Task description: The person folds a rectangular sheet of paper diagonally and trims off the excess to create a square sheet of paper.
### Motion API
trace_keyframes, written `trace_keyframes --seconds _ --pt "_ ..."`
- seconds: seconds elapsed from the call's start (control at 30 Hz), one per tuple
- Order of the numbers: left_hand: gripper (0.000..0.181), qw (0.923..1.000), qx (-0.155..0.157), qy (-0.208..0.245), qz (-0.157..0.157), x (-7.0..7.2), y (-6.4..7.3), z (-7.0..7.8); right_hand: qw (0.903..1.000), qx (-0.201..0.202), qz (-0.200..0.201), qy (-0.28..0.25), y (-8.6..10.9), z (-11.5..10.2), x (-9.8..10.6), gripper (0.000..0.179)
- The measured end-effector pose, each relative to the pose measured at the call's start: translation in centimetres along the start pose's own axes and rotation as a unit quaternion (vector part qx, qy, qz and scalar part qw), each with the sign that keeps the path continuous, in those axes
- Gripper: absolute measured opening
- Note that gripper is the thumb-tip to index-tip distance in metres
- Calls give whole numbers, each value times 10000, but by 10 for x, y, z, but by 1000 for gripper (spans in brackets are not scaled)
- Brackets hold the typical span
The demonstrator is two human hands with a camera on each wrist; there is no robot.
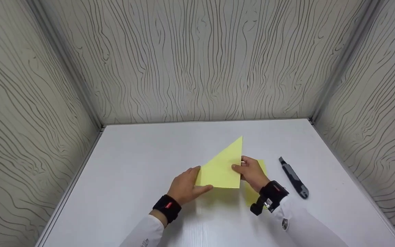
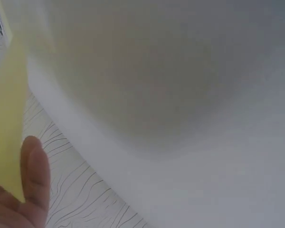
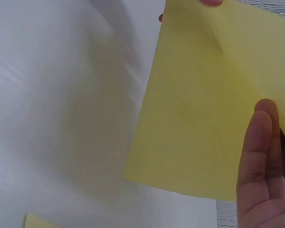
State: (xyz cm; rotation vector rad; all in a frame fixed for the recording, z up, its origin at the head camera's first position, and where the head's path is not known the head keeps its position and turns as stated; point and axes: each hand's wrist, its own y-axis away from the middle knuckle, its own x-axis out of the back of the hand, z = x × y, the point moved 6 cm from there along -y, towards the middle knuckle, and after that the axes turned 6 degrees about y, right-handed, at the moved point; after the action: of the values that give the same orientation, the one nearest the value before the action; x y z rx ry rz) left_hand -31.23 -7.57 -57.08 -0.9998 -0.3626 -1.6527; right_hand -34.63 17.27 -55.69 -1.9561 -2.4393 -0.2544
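Note:
Between my hands, raised off the table, is a sheet of yellow paper (image 1: 220, 168) with a slanting upper edge that rises to a point at the right. My left hand (image 1: 185, 187) holds its left end, thumb along the lower edge. At the right edge my right hand (image 1: 252, 171) pinches the sheet, thumb on the near face and fingers behind. From the right wrist, the yellow paper (image 3: 190, 109) shows a bent-over flap beside the right fingers (image 3: 256, 152). A second yellow piece of paper (image 1: 251, 197) lies on the table, partly hidden beneath my right hand and wrist.
A grey and black utility knife (image 1: 294, 178) lies on the white table (image 1: 139, 154) to the right of my right hand. Wood-grain patterned panels (image 1: 197, 61) enclose the table at the back and both sides.

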Motion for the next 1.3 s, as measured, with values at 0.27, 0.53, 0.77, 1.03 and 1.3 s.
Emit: trace_keyframes --seconds 0.27,0.53,0.77,1.03,1.3 --pt "77 9636 1460 2202 -401 2 -5 -18 9998 -3 -154 101 1 7 6 53" --pt "67 8824 2838 3524 -1286 -11 -3 -26 9975 222 -670 95 4 8 6 42" --pt "48 8787 2236 4209 -264 -1 -14 -30 9968 180 -771 79 6 12 9 45" --pt "50 9025 1643 3975 224 15 -17 -33 9977 -18 -662 132 7 29 9 45" --pt "28 9051 1912 3786 284 11 -14 -40 9976 -197 -548 372 10 44 6 43"
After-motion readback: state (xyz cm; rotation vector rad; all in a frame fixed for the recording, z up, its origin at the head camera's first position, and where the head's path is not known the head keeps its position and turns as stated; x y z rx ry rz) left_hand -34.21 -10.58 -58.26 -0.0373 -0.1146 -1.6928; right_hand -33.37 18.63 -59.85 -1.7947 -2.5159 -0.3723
